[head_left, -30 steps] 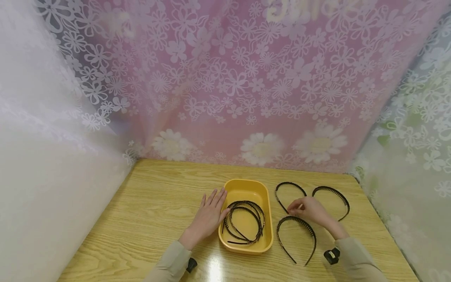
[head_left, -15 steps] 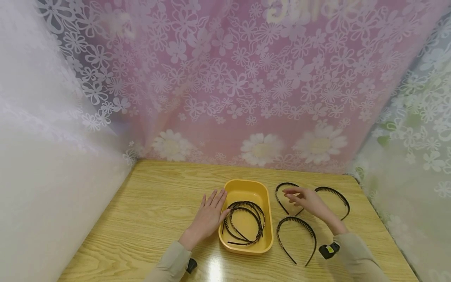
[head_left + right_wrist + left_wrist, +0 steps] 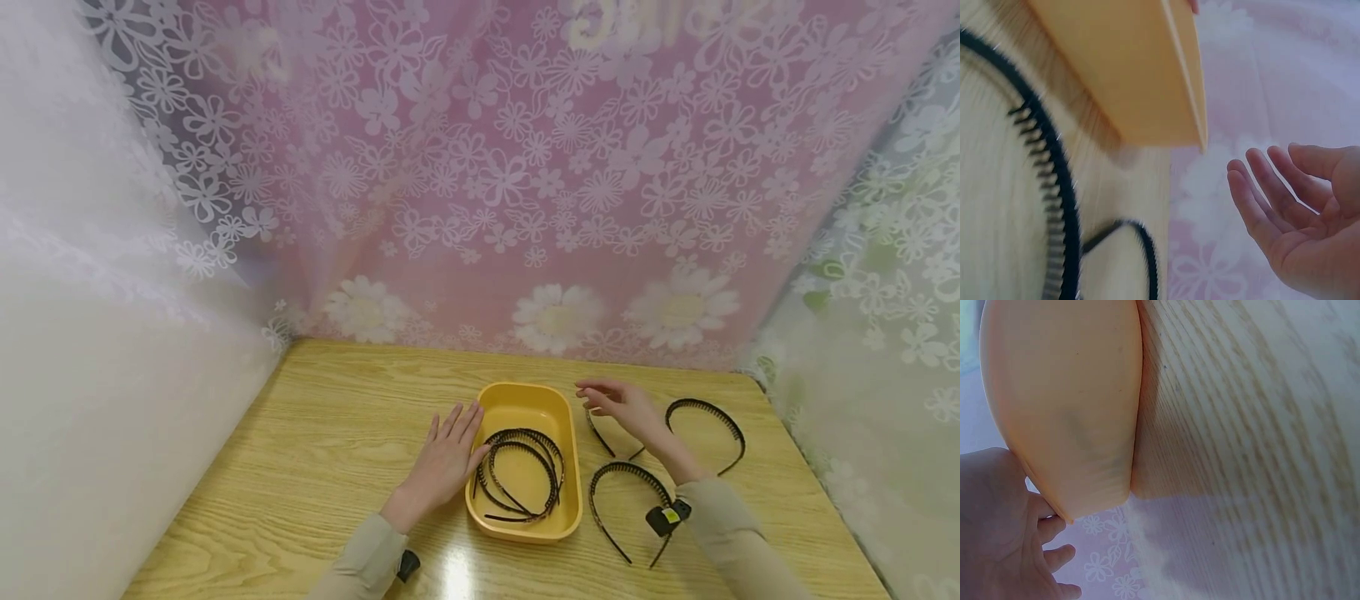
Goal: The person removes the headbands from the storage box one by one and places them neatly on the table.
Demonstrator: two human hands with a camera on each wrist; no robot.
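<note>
My left hand (image 3: 442, 460) lies with straight fingers against the left rim of a yellow plastic tray (image 3: 525, 404); the left wrist view shows the fingers at the rim above its side wall (image 3: 1066, 394). Inside the tray, several dark toothed headbands (image 3: 557, 483) overlap. Over the far headband (image 3: 600, 439) hovers my right hand (image 3: 622, 408), hiding part of its arch. Its fingers are loosely bent and hold nothing, as the right wrist view shows. Another headband (image 3: 632, 467) lies nearer me, partly covered by the wrist camera. A third headband (image 3: 707, 404) lies to the right.
The wood-grain table (image 3: 352, 417) ends at a pink floral curtain (image 3: 450, 208) behind. Pale curtains hang on the left and right. The tray's raised wall stands between the two hands.
My right hand has risen from the far headband and moved left and away from me, toward the tray's far right corner. The left hand and the tray have stayed put.
</note>
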